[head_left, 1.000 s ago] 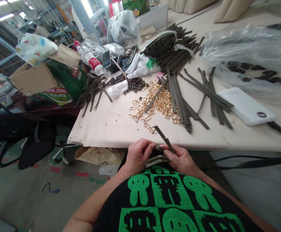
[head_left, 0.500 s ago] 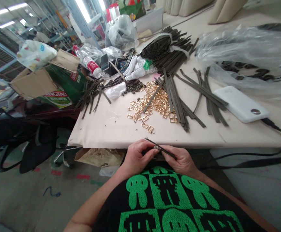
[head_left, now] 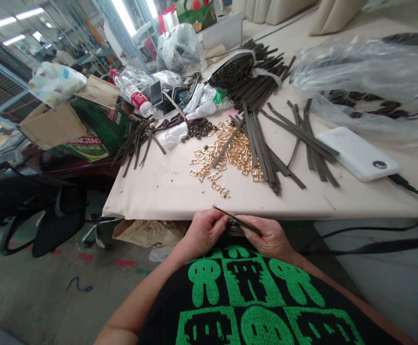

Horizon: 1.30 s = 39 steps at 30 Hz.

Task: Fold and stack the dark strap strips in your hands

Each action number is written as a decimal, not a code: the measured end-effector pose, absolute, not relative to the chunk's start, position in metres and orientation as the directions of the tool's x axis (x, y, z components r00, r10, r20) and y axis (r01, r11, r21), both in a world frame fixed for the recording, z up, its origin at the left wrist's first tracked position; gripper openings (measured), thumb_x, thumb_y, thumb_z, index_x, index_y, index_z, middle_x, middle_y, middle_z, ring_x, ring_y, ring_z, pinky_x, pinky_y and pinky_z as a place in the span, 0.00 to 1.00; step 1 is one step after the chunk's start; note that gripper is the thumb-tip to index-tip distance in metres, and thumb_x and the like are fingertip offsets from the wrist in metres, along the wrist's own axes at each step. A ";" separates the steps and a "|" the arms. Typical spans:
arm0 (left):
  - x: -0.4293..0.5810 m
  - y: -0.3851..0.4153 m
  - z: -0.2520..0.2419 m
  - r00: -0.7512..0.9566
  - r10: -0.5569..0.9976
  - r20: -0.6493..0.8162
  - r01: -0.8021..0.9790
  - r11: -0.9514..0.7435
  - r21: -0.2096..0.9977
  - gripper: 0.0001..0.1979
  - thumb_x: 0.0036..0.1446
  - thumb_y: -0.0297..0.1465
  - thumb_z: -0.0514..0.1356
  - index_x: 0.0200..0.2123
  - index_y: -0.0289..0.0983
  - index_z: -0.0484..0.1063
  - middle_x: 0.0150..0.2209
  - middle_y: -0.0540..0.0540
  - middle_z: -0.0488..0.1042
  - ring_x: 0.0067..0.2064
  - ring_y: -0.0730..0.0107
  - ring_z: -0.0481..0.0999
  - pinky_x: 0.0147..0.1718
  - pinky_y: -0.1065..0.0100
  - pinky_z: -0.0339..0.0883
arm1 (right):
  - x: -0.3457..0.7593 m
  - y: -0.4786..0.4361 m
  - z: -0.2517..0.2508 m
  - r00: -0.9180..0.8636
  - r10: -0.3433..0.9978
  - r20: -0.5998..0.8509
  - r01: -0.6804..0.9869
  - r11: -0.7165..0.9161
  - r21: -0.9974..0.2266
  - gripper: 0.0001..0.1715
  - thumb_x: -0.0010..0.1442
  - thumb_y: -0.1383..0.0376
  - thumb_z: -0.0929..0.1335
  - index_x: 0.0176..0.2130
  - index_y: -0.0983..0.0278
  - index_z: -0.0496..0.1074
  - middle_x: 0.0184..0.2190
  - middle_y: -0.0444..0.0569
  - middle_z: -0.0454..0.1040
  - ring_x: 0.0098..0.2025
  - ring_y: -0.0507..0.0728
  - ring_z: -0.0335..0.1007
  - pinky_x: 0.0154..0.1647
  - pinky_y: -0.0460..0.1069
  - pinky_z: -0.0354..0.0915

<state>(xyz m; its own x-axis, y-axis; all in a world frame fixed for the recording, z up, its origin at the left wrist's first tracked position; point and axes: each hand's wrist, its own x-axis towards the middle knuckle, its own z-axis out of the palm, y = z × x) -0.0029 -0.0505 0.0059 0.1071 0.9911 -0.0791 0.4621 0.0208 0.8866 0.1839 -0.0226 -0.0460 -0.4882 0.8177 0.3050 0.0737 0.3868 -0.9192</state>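
Just past the table's front edge, both my hands meet around a narrow dark strap (head_left: 243, 223) that slants from upper left to lower right. My right hand (head_left: 270, 238) is closed on its lower part. Thumb and fingers of my left hand (head_left: 204, 231) pinch at its middle, where a small shiny bit shows between the hands, too small to name. The strap's upper end sticks out free over my left fingers. Beyond them lies a heap of gold-coloured buckles (head_left: 234, 151), with loose dark straps (head_left: 261, 148) on and beside it.
A thick bundle of dark straps (head_left: 244, 79) lies farther back. To the right are a white power bank (head_left: 359, 154) with a cable and clear plastic bags (head_left: 367, 72). At left stand a red-labelled bottle (head_left: 133, 93), a phone (head_left: 156, 93) and a cardboard box (head_left: 52, 125).
My left fingers have shifted slightly and closed nearer the strap, covering more of the shiny bit. The strap has tilted a little; my right hand stays nearly still.
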 end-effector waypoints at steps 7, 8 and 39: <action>-0.004 -0.049 -0.001 0.143 0.988 0.059 0.648 -0.139 0.749 0.08 0.59 0.29 0.55 0.31 0.39 0.74 0.28 0.45 0.76 0.30 0.67 0.72 0.32 0.67 0.65 | 0.184 -0.022 -0.046 -0.476 0.844 0.245 0.111 0.334 -0.936 0.16 0.62 0.65 0.64 0.45 0.60 0.80 0.40 0.49 0.83 0.39 0.59 0.80 0.43 0.51 0.74; -0.003 -0.049 -0.002 0.143 0.987 0.069 0.660 -0.147 0.737 0.07 0.58 0.28 0.55 0.31 0.40 0.73 0.28 0.45 0.76 0.31 0.67 0.72 0.32 0.67 0.65 | 0.184 -0.022 -0.046 -0.477 0.846 0.238 0.114 0.328 -0.938 0.16 0.62 0.65 0.65 0.45 0.61 0.80 0.39 0.49 0.83 0.38 0.59 0.79 0.42 0.51 0.74; -0.007 -0.056 0.001 -0.036 0.980 -0.195 -0.167 0.187 0.968 0.08 0.58 0.34 0.62 0.32 0.36 0.69 0.27 0.52 0.73 0.27 0.76 0.73 0.29 0.73 0.67 | 0.177 -0.024 -0.055 -0.791 0.563 -0.239 0.000 -0.390 -0.921 0.35 0.62 0.39 0.60 0.39 0.68 0.72 0.17 0.39 0.60 0.17 0.47 0.50 0.16 0.43 0.46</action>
